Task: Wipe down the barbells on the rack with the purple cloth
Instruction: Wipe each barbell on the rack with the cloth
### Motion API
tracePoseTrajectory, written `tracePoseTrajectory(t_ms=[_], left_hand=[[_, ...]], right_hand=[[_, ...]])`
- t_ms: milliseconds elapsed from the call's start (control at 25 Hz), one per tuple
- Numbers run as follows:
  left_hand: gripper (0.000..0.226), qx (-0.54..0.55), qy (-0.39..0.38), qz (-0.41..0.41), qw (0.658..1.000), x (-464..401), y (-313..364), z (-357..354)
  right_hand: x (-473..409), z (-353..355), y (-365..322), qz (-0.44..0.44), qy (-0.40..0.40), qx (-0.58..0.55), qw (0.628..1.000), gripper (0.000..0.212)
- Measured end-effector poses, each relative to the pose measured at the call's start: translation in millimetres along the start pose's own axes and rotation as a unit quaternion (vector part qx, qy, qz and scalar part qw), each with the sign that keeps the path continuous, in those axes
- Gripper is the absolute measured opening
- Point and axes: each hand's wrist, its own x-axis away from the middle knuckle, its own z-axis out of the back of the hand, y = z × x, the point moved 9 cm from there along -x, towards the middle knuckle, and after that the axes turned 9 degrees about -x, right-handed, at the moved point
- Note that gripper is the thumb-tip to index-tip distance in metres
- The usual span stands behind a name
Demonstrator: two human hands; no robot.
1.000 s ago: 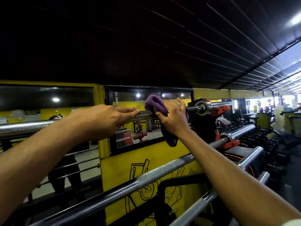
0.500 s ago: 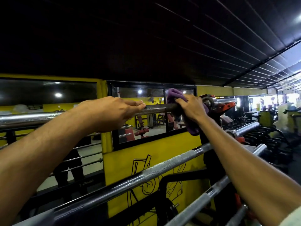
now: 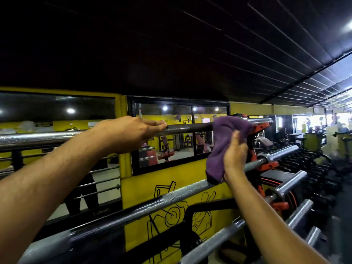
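1. Cloth (image 3: pixel 222 147) — solid purple, no pattern.
2. Top barbell (image 3: pixel 186 127) — bright chrome at the left, dark grey toward the middle.
3. Second barbell (image 3: pixel 171 197) — silver with a fine knurled cross-hatch; glossy darker grey nearer the camera.
4. Rack brackets (image 3: pixel 266 165) — orange-red against black uprights.
5. Wall (image 3: pixel 171 180) — yellow, bearing a black line drawing of spirals and angular outlines.
6. Mirror frame (image 3: pixel 131 134) — black; the glass reflects yellow walls and red equipment.
7. Ceiling (image 3: pixel 171 44) — black, ruled with thin pale parallel lines.
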Motion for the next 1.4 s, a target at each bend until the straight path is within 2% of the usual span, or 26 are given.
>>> tracePoseTrajectory(t_ms=[40, 120, 200, 320, 400, 520, 600, 680, 840, 1040, 1240, 1400], left_hand=[[0.070, 0.001, -0.003, 0.002, 1.000, -0.2, -0.5, -1.4], [0.070, 0.005, -0.010, 0.007, 1.000, -1.8, -1.5, -3.4], [0.069, 0.010, -0.007, 0.007, 1.000, -2.4, -1.6, -1.7], [0.065, 0.006, -0.003, 0.002, 1.000, -2.0, 1.7, 1.0], [0.064, -0.006, 0.003, -0.001, 1.000, -1.5, 2.6, 3.6], [0.064, -0.004, 0.004, -0.004, 1.000, -1.9, 3.0, 3.3], [0.065, -0.011, 0.009, -0.009, 1.000, -3.5, 2.4, 1.6], [0.065, -0.005, 0.005, -0.005, 1.000, -4.0, 1.6, -0.3], [0.065, -0.011, 0.000, 0.008, 1.000, -3.3, -1.9, -2.7], [0.068, 0.002, 0.010, -0.003, 1.000, -4.4, -2.8, -4.4], [0.065, 0.000, 0.003, -0.008, 1.000, -7.3, -3.5, -7.4], [0.065, -0.002, 0.004, -0.009, 1.000, -4.5, -1.7, -3.0]], right_hand=[[-4.1, 16.3, 12.2, -0.077, 0.050, -0.059, 0.994, 0.041], [-12.8, 23.9, 18.8, -0.146, 0.074, -0.124, 0.979, 0.052], [-16.4, 19.1, 12.8, -0.162, 0.079, -0.109, 0.978, 0.050], [-37.2, -13.3, 11.6, -0.182, 0.045, -0.086, 0.978, 0.050], [-51.8, -27.6, 23.2, -0.199, 0.070, -0.099, 0.972, 0.050], [-39.3, -44.4, 34.6, -0.163, 0.083, -0.160, 0.970, 0.048], [-15.6, -58.0, 38.0, -0.123, 0.058, -0.186, 0.973, 0.045], [-4.8, -67.4, 44.3, -0.108, 0.046, -0.165, 0.979, 0.047], [-32.9, -55.6, 42.0, -0.063, 0.081, -0.100, 0.990, 0.053], [-74.0, -29.1, 45.4, -0.099, 0.134, -0.124, 0.978, 0.043], [-28.7, -69.6, 51.7, -0.105, 0.034, -0.074, 0.991, 0.061], [-53.9, -53.7, 44.8, -0.128, 0.039, -0.062, 0.989, 0.070]])
